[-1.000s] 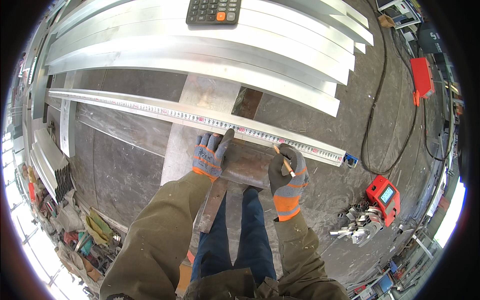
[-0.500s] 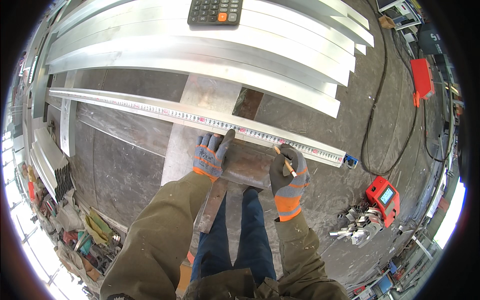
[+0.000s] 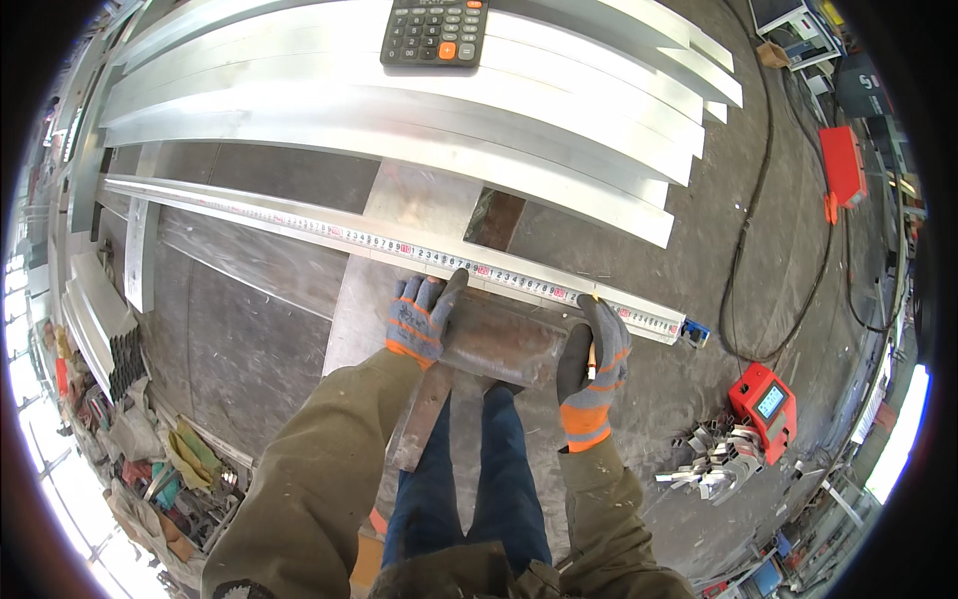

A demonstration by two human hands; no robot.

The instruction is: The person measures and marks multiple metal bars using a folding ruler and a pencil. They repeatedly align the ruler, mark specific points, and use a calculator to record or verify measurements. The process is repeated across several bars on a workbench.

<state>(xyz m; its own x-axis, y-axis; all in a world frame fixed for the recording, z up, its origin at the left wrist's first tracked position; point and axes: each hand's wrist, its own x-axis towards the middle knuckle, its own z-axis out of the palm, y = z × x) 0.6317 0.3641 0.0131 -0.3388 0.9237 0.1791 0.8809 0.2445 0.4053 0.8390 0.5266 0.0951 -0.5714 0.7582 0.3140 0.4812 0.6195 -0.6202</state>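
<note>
A yellow tape measure (image 3: 539,288) lies stretched along a long silvery metal bar (image 3: 639,304), its blue end (image 3: 696,333) at the bar's right end. My left hand (image 3: 417,321), in a grey glove with orange stripes, rests at the bar's near edge. Its fingers are apart and its thumb reaches to the tape. Further right, my right hand (image 3: 596,364), gloved alike, is closed around a slim pencil (image 3: 592,361) whose tip points at the bar beside the tape. Part of the pencil is hidden by the fingers.
Wide silvery profiles (image 3: 399,110) lie beyond the bar, with a black calculator (image 3: 434,32) on top. A red device with a screen (image 3: 763,409) stands beside metal offcuts (image 3: 718,459) at right. A black cable (image 3: 743,230) curves over the floor. Cloths and scraps (image 3: 180,479) lie lower left.
My right hand has moved a little right along the bar, and the pencil has swung more upright. My left hand stays at about the same place on the bar.
</note>
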